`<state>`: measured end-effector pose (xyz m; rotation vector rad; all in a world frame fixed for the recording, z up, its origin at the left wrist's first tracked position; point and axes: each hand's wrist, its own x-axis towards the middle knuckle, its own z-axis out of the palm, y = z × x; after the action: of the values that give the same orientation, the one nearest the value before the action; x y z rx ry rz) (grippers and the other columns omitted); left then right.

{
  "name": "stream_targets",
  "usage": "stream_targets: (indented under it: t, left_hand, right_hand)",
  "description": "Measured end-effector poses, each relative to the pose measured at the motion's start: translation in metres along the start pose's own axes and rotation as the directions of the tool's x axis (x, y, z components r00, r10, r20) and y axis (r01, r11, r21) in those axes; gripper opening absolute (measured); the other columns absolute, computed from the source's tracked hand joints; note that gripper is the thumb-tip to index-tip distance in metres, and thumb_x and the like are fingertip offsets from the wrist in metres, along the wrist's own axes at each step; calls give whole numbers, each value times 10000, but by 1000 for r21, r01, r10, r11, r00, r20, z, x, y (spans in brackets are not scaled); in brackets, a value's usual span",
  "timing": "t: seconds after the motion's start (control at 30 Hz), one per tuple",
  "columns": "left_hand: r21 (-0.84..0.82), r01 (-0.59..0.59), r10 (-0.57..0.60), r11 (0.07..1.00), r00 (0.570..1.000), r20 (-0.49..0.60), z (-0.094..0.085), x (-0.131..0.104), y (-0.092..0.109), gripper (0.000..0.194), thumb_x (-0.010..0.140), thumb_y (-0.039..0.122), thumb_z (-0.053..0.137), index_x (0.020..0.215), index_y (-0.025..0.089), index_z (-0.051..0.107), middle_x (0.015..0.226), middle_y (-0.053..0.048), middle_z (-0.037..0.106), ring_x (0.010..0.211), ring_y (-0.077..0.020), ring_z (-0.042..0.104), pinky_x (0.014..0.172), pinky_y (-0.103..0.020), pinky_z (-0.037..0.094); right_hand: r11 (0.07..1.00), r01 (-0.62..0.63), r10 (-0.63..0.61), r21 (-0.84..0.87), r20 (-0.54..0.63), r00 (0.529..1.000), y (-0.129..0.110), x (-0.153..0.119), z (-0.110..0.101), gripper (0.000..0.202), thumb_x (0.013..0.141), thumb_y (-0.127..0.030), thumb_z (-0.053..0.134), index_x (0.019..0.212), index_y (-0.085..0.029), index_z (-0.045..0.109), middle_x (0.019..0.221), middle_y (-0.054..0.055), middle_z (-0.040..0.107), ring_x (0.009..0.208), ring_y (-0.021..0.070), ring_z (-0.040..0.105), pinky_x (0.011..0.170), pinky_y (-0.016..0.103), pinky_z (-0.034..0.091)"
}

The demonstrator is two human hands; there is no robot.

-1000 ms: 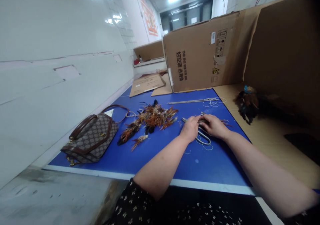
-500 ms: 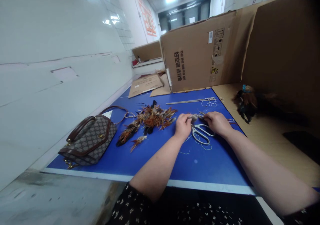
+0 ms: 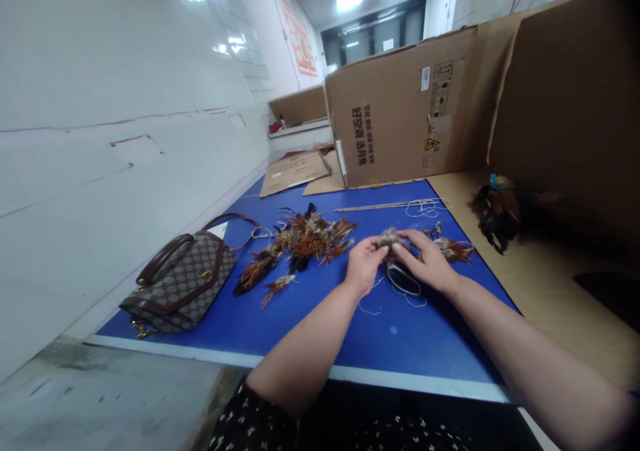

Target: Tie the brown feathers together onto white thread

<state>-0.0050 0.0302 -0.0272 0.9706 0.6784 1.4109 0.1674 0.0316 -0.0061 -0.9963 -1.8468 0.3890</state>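
Observation:
Between my left hand [image 3: 366, 264] and my right hand [image 3: 425, 259] is a small grey feather bunch [image 3: 391, 238], pinched by the fingers of both. Just below the hands lie scissors [image 3: 404, 281], one handle loop showing and the rest covered by my right hand. Loose thin thread [image 3: 371, 309] curls on the blue table beside them. A small bunch of brown and grey feathers [image 3: 454, 249] rests to the right of my right hand. Left of my hands spreads a larger pile of brown, orange and black feathers [image 3: 311, 236], with a small separate feather tuft [image 3: 278, 287] in front of it.
A patterned handbag [image 3: 180, 281] stands on the table's left. Thin sticks [image 3: 373, 207] and white string [image 3: 424, 207] lie farther back. A big cardboard box [image 3: 395, 117] rises behind, with flat cardboard [image 3: 295, 172] to its left. A dark feather bundle [image 3: 497, 211] sits on cardboard at right.
My right hand has moved left against my left hand, and both now meet on the grey feather bunch. The feathers at the right have come into fuller view. The scissors are more covered.

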Motion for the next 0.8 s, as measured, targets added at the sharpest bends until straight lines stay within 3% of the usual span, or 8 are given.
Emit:
stream_targets:
  t: [0.1,0.2,0.33,0.43,0.53,0.8]
  left_hand:
    - [25,23,-24,999,999,30,2,-4,-3,439,710,316,894,1052,118,704,944,-81,765,805,-150,729,813,-313,591]
    - [90,37,-42,995,998,49,3,-7,-2,561,710,365,890,1157,120,655,962,-86,740,708,-169,734,686,-321,605]
    - [212,23,-10,977,998,-62,-1,-8,5,639,752,428,846,1277,164,595,1198,-128,686,578,-112,683,468,-247,515]
    - [295,13,27,956,991,-131,-5,-7,8,545,814,460,787,1227,141,632,891,-46,706,498,-68,585,435,-200,440]
    - [322,11,41,947,987,-153,-6,-6,9,497,836,483,761,1162,121,662,619,33,601,461,-71,516,435,-185,391]
    - [287,14,8,958,997,-73,-1,-10,12,517,787,558,800,1046,120,708,567,41,574,449,-60,460,455,-196,356]
  right_hand:
    - [984,-110,99,141,89,991,1,-4,7,341,955,-515,621,1094,-217,711,1017,75,771,909,274,713,862,424,576]
    - [963,-193,177,187,100,979,8,-4,8,365,965,-550,596,948,-210,727,829,37,745,747,235,685,717,364,569]
    - [933,-263,257,244,56,965,15,-2,9,364,961,-567,592,877,-220,664,682,20,681,616,207,650,573,317,519]
    - [904,-296,283,309,86,955,16,-2,10,335,949,-566,608,890,-237,614,662,7,649,567,192,625,524,302,497]
    - [881,-318,288,350,136,948,15,-4,12,322,939,-562,623,924,-241,598,735,11,657,555,175,613,526,304,510]
    - [943,-231,196,242,159,968,18,-5,16,270,955,-497,627,958,-228,636,787,19,663,688,183,601,645,316,528]
